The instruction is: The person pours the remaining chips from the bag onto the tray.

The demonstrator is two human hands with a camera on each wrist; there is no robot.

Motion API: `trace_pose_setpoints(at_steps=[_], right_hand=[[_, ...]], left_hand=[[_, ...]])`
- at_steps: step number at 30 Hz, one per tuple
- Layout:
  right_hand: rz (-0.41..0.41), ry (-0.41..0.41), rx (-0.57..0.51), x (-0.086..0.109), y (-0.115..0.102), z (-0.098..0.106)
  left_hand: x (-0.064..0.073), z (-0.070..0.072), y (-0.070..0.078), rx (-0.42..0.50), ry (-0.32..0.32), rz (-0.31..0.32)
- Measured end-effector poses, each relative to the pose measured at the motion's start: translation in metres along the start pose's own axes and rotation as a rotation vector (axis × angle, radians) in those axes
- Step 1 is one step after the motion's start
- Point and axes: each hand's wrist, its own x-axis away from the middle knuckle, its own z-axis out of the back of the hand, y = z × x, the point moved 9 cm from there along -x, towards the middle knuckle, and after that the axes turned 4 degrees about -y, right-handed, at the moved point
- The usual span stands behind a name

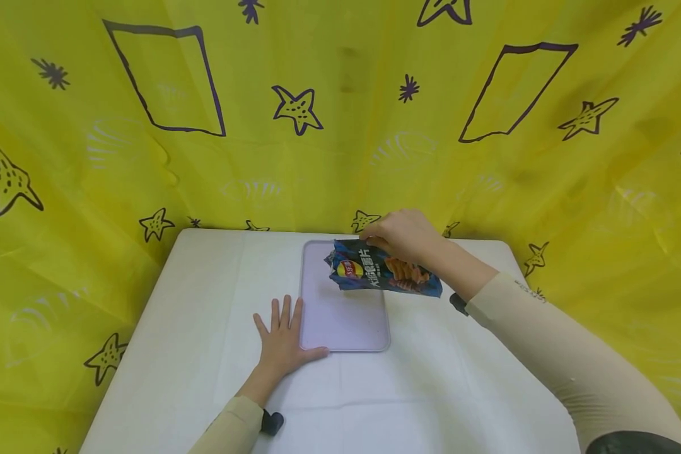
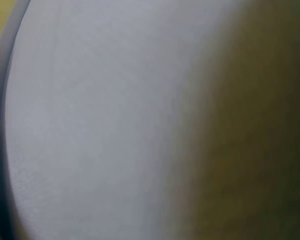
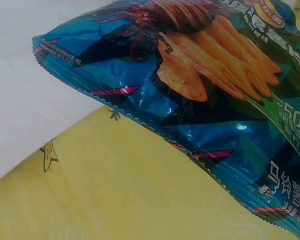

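Pinching the chip bag (image 1: 388, 272) mid-frame by its upper edge, right hand (image 1: 407, 234) dangles it over the tray (image 1: 346, 321), which left hand (image 1: 282, 345), splayed wide lower left of centre, likely steadies.

Left hand (image 1: 282, 348) lies flat, fingers (image 1: 285, 313) spread; right hand (image 1: 404, 234) arches, fingertips (image 1: 372, 239) apparently pinching.

The glossy blue chip bag (image 1: 383, 271) (wavy chips pictured on its front) hangs sideways, partly over a rectangular lilac tray (image 1: 346, 325) lying flat on the white table (image 1: 459, 378).
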Motion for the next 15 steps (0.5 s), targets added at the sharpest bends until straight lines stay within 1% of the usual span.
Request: trace_pose_setpoints(at_steps=[6, 15], right_hand=[[0.005, -0.007, 0.005, -0.002, -0.0012, -0.0004], [0.029, -0.01, 0.032, -0.0049, -0.0086, -0.0011]], left_hand=[[-0.0002, 0.0037, 0.001, 0.002, 0.018, -0.007], [0.0011, 0.0027, 0.0007, 0.006, 0.006, -0.003]])
